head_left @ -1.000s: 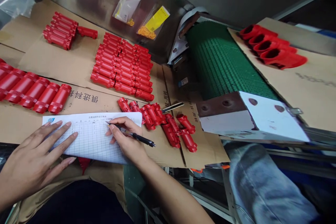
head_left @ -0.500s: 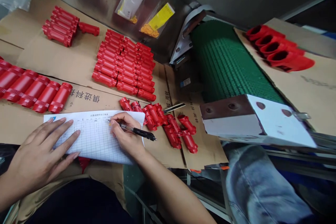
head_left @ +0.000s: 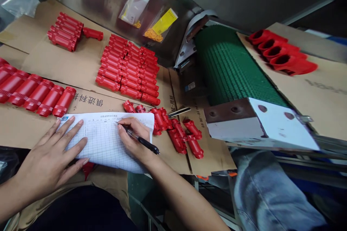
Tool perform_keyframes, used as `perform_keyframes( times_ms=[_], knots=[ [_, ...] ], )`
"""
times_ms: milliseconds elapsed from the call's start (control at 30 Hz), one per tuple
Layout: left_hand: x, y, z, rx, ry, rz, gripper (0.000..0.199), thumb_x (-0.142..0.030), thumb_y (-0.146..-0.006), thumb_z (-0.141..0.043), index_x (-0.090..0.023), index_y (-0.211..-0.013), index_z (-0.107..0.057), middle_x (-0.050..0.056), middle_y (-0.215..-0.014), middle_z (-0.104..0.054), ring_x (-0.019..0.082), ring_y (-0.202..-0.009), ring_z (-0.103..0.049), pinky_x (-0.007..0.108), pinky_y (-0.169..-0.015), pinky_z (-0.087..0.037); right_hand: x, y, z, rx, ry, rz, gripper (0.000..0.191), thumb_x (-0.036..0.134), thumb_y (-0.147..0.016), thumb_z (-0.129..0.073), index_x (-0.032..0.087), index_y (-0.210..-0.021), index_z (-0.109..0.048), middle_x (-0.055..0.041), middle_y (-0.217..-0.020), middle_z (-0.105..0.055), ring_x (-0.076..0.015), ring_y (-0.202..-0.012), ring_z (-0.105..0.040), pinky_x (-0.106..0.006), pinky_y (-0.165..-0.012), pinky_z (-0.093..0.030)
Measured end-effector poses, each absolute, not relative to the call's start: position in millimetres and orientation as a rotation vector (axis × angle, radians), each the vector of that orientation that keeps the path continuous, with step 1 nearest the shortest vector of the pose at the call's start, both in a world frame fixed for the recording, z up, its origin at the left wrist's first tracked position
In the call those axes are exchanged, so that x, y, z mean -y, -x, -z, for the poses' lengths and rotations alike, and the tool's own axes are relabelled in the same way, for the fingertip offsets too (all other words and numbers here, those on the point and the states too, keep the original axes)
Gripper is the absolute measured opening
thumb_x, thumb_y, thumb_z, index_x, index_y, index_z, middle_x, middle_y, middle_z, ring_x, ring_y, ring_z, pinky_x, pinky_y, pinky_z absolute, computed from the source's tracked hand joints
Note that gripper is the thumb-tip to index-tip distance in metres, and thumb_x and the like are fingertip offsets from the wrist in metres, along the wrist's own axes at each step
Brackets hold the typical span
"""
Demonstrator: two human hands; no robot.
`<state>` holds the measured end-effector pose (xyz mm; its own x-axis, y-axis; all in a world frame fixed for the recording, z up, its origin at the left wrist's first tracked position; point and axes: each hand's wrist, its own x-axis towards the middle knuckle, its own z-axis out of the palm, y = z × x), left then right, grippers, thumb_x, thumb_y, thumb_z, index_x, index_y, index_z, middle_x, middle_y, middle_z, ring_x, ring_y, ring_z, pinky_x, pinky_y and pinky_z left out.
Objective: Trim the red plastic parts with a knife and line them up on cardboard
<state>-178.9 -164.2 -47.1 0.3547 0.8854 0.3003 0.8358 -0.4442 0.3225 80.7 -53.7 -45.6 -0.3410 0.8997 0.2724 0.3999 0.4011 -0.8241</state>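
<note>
Head view: at lower left of frame, a paper form (head_left: 104, 142) lies lengthwise across; the left hand (head_left: 51, 157) rests spread on its left end, the right hand (head_left: 135, 139), nearer its right end, pinches a slanting pen (head_left: 148, 144).

The characters 俱进科 show in black on the brown cardboard (head_left: 89, 109), just beyond the far edge of the printed form (head_left: 108, 148) I press flat; a fourth, at the row's left end, shows only in part. A blue-and-white logo (head_left: 64, 118) marks my form's far left corner, while the title along its far edge and the column headings are too small to read. More characters run near the cardboard's right edge, indistinct. Print on the yellow label (head_left: 166, 21) is likewise unreadable.
</note>
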Motion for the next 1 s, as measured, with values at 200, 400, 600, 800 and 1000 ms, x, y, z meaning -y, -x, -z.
perform_keyframes(
  times_ms=[200, 400, 600, 800, 1000],
  knots=[
    [166, 172, 42, -1.61, -2.56, -0.623, 0.036, -0.04, -0.101, -0.066, -0.012, -0.124, -0.072, 0.036, -0.159, -0.055, 0.057, -0.147, -0.053, 0.077, -0.115, -0.046, 53, -85, 46, 1.891, 1.126, -0.838, 0.006, 0.022, -0.097, -0.067, 0.023, -0.095, -0.073, -0.0027, -0.081, -0.075, -0.0176, -0.07, -0.07, -0.031, -0.069, -0.057],
    [163, 172, 41, -1.583, -2.724, -0.539, 0.034, -0.029, -0.098, -0.067, -0.007, -0.124, -0.069, 0.036, -0.141, -0.067, 0.054, -0.121, -0.071, 0.068, -0.092, -0.064, 52, -85, 47, 1.838, 1.174, -0.933, 0.006, 0.025, -0.095, -0.068, 0.023, -0.093, -0.073, -0.0024, -0.08, -0.075, -0.0181, -0.069, -0.07, -0.032, -0.069, -0.057],
    [162, 172, 43, -1.601, -2.7, -0.53, 0.05, -0.034, -0.097, -0.068, -0.014, -0.143, -0.062, 0.033, -0.143, -0.063, 0.052, -0.121, -0.068, 0.068, -0.09, -0.063, 52, -86, 44, 1.738, 1.26, -1.124, 0.006, 0.027, -0.095, -0.069, 0.023, -0.094, -0.073, -0.0007, -0.077, -0.074, -0.0176, -0.069, -0.071, -0.03, -0.067, -0.057],
    [162, 164, 43, -1.687, -2.682, -0.498, 0.05, -0.039, -0.099, -0.065, -0.013, -0.142, -0.065, 0.034, -0.14, -0.063, 0.053, -0.119, -0.067, 0.068, -0.088, -0.061, 53, -88, 38, 1.637, 1.285, -1.245, 0.006, 0.029, -0.093, -0.071, 0.023, -0.094, -0.073, 0.0007, -0.078, -0.075, -0.0159, -0.065, -0.071, -0.028, -0.065, -0.059],
    [167, 172, 52, -1.673, -2.623, -0.515, 0.055, -0.041, -0.098, -0.066, -0.018, -0.148, -0.063, 0.031, -0.144, -0.063, 0.054, -0.121, -0.067, 0.07, -0.09, -0.059, 64, -86, 35, 1.648, 1.269, -1.188, 0.006, 0.029, -0.092, -0.073, 0.025, -0.091, -0.077, -0.0027, -0.086, -0.08, -0.0199, -0.078, -0.076, -0.033, -0.075, -0.062]
  ],
)
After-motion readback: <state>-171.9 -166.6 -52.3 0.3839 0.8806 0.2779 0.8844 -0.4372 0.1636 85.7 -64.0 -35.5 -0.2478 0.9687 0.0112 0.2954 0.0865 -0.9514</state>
